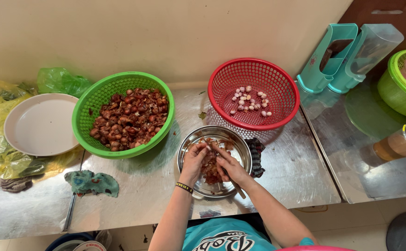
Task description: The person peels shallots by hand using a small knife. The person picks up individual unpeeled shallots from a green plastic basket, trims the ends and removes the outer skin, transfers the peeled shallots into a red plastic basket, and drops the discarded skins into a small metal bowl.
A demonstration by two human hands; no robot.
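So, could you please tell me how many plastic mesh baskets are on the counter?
3: a green basket of unpeeled shallots at left, a red basket in the middle, and a lime-green basket at the right edge, partly cut off.

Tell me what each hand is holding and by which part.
The right hand grips a knife by its wooden handle. The left hand pinches a small shallot at its fingertips over the steel bowl; the exact part is hidden.

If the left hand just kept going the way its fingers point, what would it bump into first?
The left hand points up and slightly right over the steel bowl. It would probably meet the bowl's far rim first, then the red basket of peeled bulbs behind it. Heights are hard to judge from above.
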